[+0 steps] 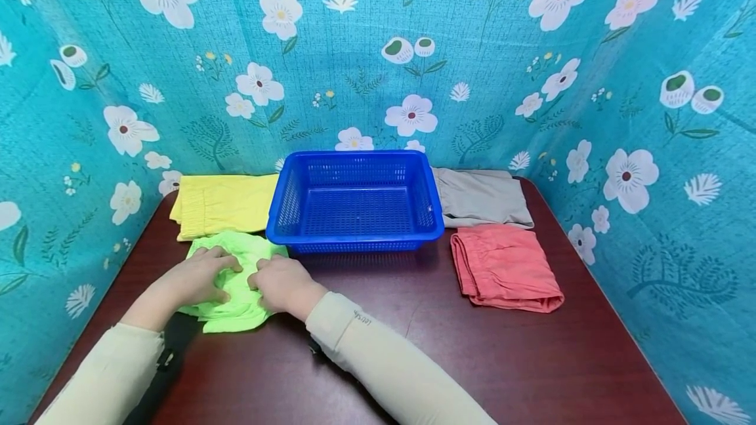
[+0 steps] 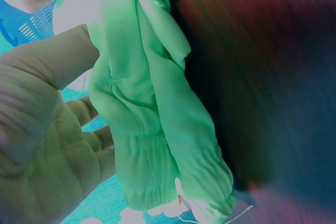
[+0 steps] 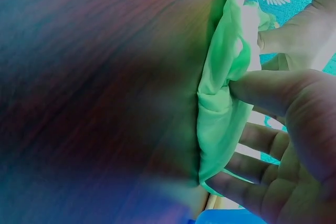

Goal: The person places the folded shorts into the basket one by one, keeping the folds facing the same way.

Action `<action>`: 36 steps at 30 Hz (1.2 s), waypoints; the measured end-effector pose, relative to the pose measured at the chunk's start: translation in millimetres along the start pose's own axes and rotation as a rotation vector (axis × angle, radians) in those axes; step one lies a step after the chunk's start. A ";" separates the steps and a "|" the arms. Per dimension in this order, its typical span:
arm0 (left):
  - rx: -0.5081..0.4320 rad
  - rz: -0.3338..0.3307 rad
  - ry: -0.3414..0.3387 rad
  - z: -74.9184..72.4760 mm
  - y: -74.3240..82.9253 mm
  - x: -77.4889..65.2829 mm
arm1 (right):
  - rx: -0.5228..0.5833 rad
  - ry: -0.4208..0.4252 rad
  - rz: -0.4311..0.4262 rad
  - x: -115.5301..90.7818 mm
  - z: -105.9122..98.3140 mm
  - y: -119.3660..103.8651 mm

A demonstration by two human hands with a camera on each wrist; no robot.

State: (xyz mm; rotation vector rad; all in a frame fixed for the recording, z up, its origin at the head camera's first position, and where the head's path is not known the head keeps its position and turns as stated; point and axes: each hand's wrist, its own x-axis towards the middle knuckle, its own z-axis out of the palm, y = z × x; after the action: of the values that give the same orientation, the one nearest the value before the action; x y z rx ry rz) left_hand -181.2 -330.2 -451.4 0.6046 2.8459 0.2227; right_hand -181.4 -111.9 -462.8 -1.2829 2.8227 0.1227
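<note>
Green garment [image 1: 239, 290], under left hand [image 1: 197, 277], right hand [image 1: 285, 284]

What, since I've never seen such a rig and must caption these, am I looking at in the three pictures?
No machine is at work: these are a person's bare left hand and right hand. The wide picture comes from a camera worn on the head, looking forward and down. The two close, tilted ones come from cameras on the left and right wrists, each watching its own hand.

On the table stands a blue basket. Yellow cloth lies to its left, grey cloth to its right, and red cloth nearer the person, in front of the grey.

Both hands are on the green cloth, near the basket's front left corner. Whether they grip it or only touch it, I cannot tell.
</note>
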 end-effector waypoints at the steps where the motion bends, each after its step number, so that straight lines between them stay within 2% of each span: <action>1: 0.004 0.000 -0.001 0.2 -0.2 -0.2 | -0.002 -0.004 0.004 0.1 0.1 -0.9; 12: 0.016 0.008 -0.025 0.1 11.7 -2.9 | -0.002 -0.043 0.033 -8.3 -4.2 -6.6; 26: 0.046 0.065 0.022 0.1 23.9 -8.5 | 0.018 -0.075 0.055 -16.3 -10.0 -6.3; 31: 0.054 0.062 0.023 3.5 26.8 -10.2 | 0.019 -0.096 0.049 -21.4 -13.0 -4.8; 36: 0.059 0.054 0.022 5.0 29.6 -9.7 | 0.027 -0.076 0.042 -26.2 -13.7 -3.1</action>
State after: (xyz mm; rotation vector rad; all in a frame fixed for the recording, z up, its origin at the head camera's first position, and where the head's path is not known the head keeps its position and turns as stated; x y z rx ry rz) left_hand -160.0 -307.0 -448.7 0.6958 2.8686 0.1551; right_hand -161.8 -95.5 -447.5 -1.1885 2.7786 0.1315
